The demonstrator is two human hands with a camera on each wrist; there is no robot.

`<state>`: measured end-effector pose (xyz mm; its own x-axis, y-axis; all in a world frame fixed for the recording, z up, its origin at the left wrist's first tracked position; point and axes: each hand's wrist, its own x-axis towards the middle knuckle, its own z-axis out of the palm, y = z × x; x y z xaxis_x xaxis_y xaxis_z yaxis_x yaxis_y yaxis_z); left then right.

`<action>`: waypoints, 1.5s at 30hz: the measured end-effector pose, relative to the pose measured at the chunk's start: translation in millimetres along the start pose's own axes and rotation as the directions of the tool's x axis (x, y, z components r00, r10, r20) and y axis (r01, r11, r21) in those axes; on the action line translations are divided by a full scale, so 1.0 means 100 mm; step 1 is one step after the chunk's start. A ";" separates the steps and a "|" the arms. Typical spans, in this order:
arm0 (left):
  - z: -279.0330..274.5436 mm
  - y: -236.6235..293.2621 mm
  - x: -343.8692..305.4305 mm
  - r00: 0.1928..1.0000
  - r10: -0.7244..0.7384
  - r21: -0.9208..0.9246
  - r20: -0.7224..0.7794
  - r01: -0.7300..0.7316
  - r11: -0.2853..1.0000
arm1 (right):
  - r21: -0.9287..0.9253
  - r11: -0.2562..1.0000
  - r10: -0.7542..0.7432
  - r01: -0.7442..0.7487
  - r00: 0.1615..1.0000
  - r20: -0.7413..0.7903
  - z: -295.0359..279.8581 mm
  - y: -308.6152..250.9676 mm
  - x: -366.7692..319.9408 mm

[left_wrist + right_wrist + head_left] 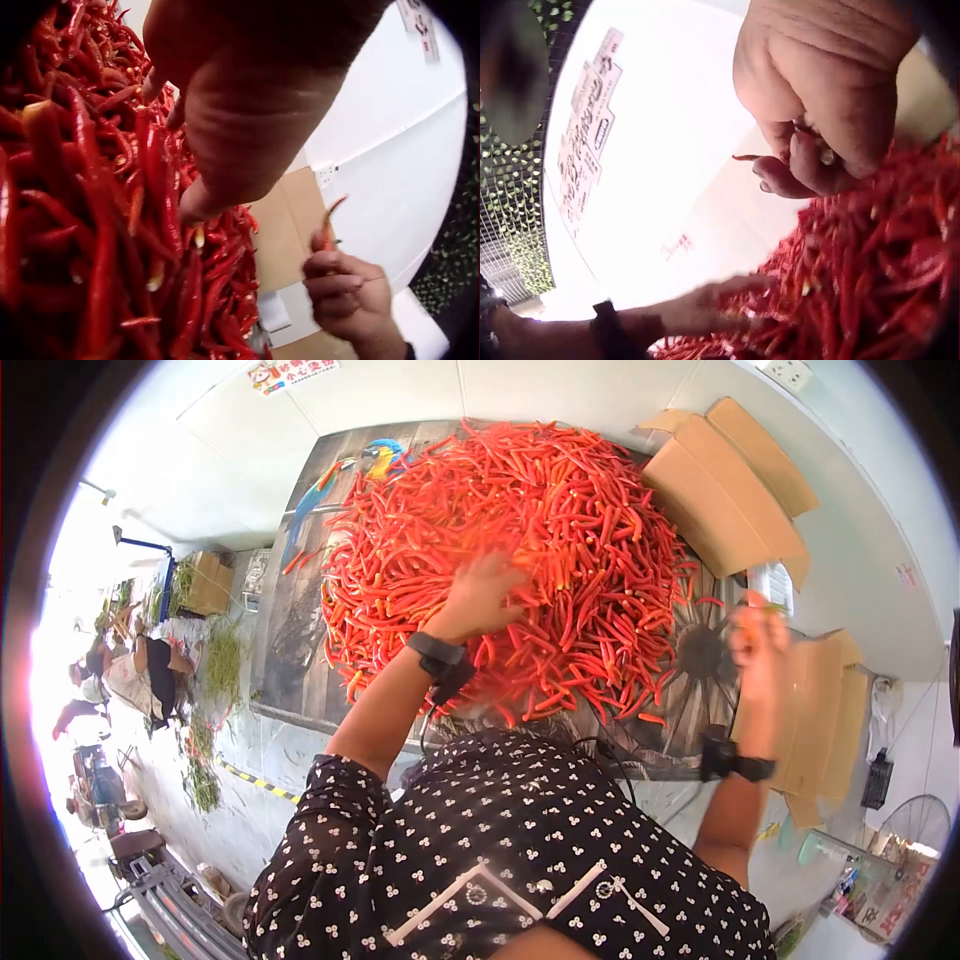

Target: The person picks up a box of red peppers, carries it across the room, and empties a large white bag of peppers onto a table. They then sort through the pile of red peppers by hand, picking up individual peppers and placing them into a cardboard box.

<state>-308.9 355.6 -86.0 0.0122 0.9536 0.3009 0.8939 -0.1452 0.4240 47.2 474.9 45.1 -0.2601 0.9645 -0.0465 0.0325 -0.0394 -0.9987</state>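
A wide heap of red chili peppers (600, 560) covers the table's middle. Over its near part is my left hand (483, 598), slightly blurred, its fingers spread toward the chilies. In the left wrist view, the thumb and fingertips of that hand (247, 127) reach down among the peppers. Off the heap's right side, my right hand (758, 635) is raised with curled fingers. It grips a chili pepper (328, 225) whose thin curved tip sticks up from the fist. In the right wrist view, a pale cut or stem end (827, 156) shows between the fingers.
Cardboard boxes stand at the right, one open at the back (725, 490) and one lower (815, 715). The table (290, 630) has a printed parrot and wheel top. At the left, green stalks (222, 660) lie on the floor near a carton (210, 582).
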 end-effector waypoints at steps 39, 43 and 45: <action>-0.31 0.06 -0.48 0.968 -0.237 -0.083 0.086 0.244 0.966 | -0.035 0.930 0.363 -0.365 0.903 0.229 0.48 1.32 -0.17; -0.18 0.45 -0.24 0.986 -0.107 0.046 -0.131 0.114 0.992 | 0.227 0.876 0.371 -0.426 0.895 0.248 0.34 1.20 -0.17; -0.15 0.62 -0.03 0.996 -0.071 0.010 -0.054 0.071 0.997 | 0.262 0.866 0.367 -0.426 0.897 0.247 0.29 1.18 -0.15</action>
<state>-259.9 339.4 -48.1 -0.0752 0.9460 0.3155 0.8968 -0.0742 0.4361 27.5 447.9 -72.7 -0.4595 0.7863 -0.4131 -0.1139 -0.5134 -0.8506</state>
